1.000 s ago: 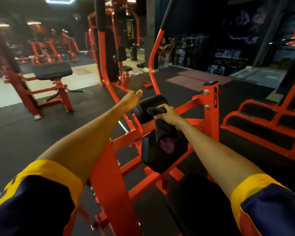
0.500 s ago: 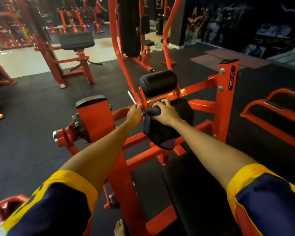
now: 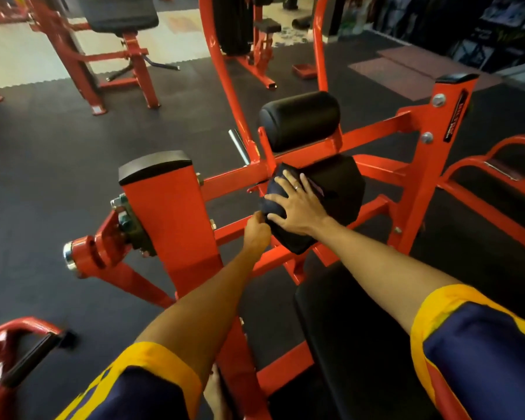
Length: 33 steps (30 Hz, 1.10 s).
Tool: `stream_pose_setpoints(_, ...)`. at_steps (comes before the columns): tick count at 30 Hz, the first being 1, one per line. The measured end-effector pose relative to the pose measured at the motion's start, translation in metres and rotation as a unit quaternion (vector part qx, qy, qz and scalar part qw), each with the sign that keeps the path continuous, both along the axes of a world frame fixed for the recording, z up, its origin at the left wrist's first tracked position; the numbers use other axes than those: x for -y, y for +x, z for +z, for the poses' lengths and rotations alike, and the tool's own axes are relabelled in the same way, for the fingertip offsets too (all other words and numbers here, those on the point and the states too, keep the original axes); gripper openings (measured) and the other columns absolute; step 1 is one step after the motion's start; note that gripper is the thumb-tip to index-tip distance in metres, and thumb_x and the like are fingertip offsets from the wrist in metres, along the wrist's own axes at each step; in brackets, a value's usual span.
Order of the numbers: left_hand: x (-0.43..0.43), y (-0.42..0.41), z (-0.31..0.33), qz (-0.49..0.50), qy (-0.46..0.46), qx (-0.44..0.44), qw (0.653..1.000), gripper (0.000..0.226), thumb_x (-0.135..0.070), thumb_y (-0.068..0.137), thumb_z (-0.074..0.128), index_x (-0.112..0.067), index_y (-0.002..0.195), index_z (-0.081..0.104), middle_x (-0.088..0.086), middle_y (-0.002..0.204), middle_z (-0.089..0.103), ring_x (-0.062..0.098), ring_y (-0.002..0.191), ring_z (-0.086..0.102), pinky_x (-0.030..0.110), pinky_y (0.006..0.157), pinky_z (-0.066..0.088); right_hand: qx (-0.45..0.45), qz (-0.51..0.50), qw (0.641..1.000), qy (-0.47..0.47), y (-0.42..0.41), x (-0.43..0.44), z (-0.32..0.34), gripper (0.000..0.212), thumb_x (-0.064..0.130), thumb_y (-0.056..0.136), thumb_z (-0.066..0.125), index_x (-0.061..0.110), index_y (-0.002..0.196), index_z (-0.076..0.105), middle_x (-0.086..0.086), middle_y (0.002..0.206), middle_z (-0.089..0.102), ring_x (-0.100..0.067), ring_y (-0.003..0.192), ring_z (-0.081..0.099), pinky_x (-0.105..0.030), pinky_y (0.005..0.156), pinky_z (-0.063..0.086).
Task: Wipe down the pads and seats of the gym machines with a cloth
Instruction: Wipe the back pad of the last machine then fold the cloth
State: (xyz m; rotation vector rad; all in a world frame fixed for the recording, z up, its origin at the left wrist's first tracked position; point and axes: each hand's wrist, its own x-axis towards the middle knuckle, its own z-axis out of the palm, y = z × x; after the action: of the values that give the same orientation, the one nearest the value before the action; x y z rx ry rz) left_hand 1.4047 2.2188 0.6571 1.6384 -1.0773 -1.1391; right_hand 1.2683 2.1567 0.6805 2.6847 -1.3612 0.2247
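Note:
A black chest pad (image 3: pixel 341 192) sits on the red machine frame (image 3: pixel 419 183), below a black roller pad (image 3: pixel 300 119). A dark cloth (image 3: pixel 275 189) is spread over the chest pad's left side. My right hand (image 3: pixel 297 207) lies flat on the cloth with fingers spread, pressing it against the pad. My left hand (image 3: pixel 256 231) is at the pad's lower left edge with curled fingers, pinching the cloth's edge. The machine's black seat (image 3: pixel 346 328) lies below my right arm.
A red upright post with a black cap (image 3: pixel 161 189) stands left of the pad. Other red machines and a bench (image 3: pixel 119 13) stand on the dark rubber floor (image 3: pixel 43 147) behind. A red frame (image 3: pixel 497 177) sits at the right. A bare foot (image 3: pixel 215 392) shows at the bottom.
My right hand went from gripping the cloth at the pad's top to lying flat on it. My left hand dropped from the frame to the pad's lower left edge. The camera tilted down.

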Motion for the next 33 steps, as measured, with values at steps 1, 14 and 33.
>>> stream_pose_setpoints(1,-0.001,-0.003,-0.003,0.006,0.0,-0.003,1.0,0.041,0.012,0.094,0.04,0.004,0.129,0.058,0.015,0.119,0.064,0.022,0.102,0.059,0.018,0.069,0.047,0.005,0.011,1.0,-0.021,0.002,0.001,-0.007,0.065,0.067,0.088,0.04,0.029,0.135,0.064,-0.013,0.159,0.041,-0.036,0.154,0.021,-0.063,0.123,0.011)
stream_pose_setpoints(14,0.012,-0.002,-0.035,-0.003,-0.032,0.026,0.999,0.05,0.006,0.095,0.044,-0.007,0.142,0.056,0.009,0.14,0.06,0.022,0.13,0.055,0.02,0.103,0.038,0.163,0.058,0.979,-0.108,-0.011,0.057,-0.02,0.039,0.053,0.082,0.07,0.025,0.109,0.073,0.001,0.122,0.066,-0.024,0.121,0.057,-0.043,0.117,0.031)
stream_pose_setpoints(33,0.058,-0.014,0.0,-0.007,-0.17,0.076,0.983,0.044,-0.006,0.103,0.045,-0.008,0.147,0.049,0.004,0.155,0.043,0.016,0.145,0.036,0.003,0.11,0.017,0.226,-0.148,0.959,-0.087,-0.06,0.093,0.0,0.052,0.057,0.09,0.054,0.011,0.103,0.073,-0.011,0.107,0.071,-0.035,0.106,0.063,-0.047,0.106,0.039)
